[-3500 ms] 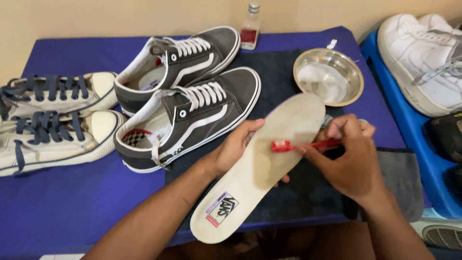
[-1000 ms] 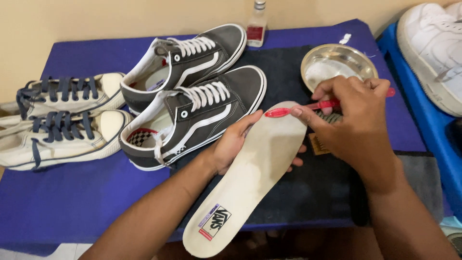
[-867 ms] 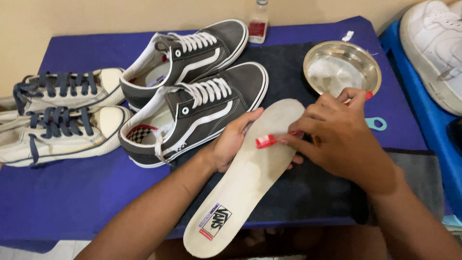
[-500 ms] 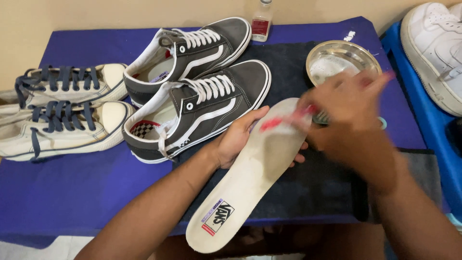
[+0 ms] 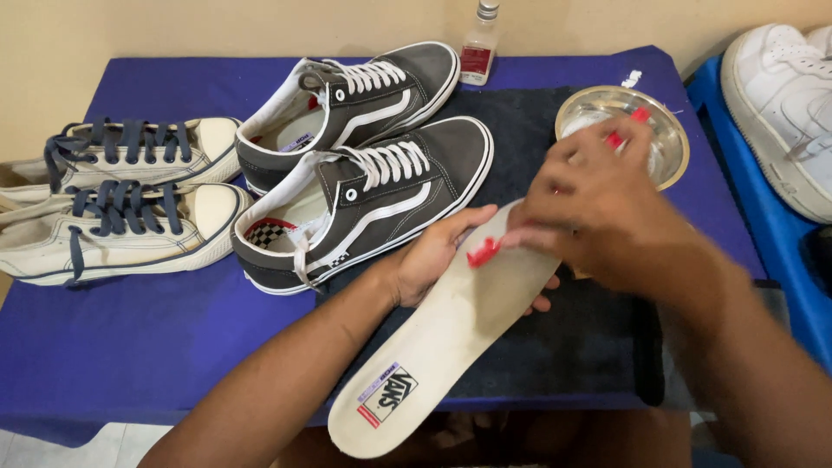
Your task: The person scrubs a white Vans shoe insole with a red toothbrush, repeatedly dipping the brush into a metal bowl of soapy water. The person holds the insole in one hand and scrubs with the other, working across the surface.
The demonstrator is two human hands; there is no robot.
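The left hand grips a cream insole from beneath, thumb over its near edge. The blurred right hand clenches a red toothbrush, whose head pokes out past the fingertips onto the insole's upper part.

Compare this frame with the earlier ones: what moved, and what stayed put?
The right hand worked the red brush back and forth over the insole's upper part, now blurred mid-stroke. The left hand kept gripping the insole from beneath. Grey sneakers, cream sneakers, metal bowl and bottle stayed put.
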